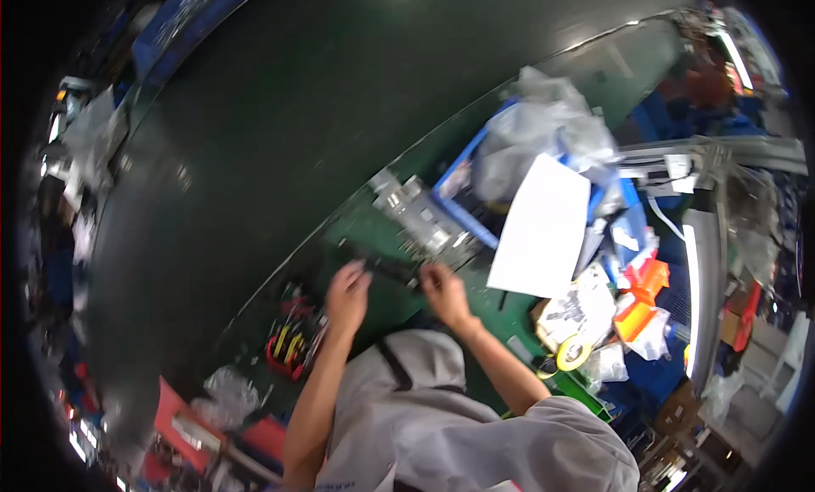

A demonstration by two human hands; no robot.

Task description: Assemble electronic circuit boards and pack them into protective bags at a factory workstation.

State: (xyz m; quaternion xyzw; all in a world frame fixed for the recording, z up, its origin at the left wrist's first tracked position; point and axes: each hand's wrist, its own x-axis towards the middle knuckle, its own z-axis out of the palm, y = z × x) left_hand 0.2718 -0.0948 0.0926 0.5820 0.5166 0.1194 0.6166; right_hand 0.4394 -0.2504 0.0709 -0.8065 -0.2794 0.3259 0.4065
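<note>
A dark, narrow bar-shaped part (390,269) spans the gap between my hands, low over the green surface. At its left end are the closed fingers of my left hand (346,297). My right hand (445,292) has its fingers curled at the other end. Blur hides the exact kind of the part and its details. Just beyond it lies a long silvery metal assembly (424,221) with several fittings, its near end close to my right fingers.
Right of the metal assembly, a blue bin (465,210) holds clear plastic bags (552,110). A white sheet (543,229) leans over its edge. Yellow tape rolls (574,353) and orange items (638,309) lie farther right. A red tray of yellow-handled tools (293,343) sits left of my left forearm.
</note>
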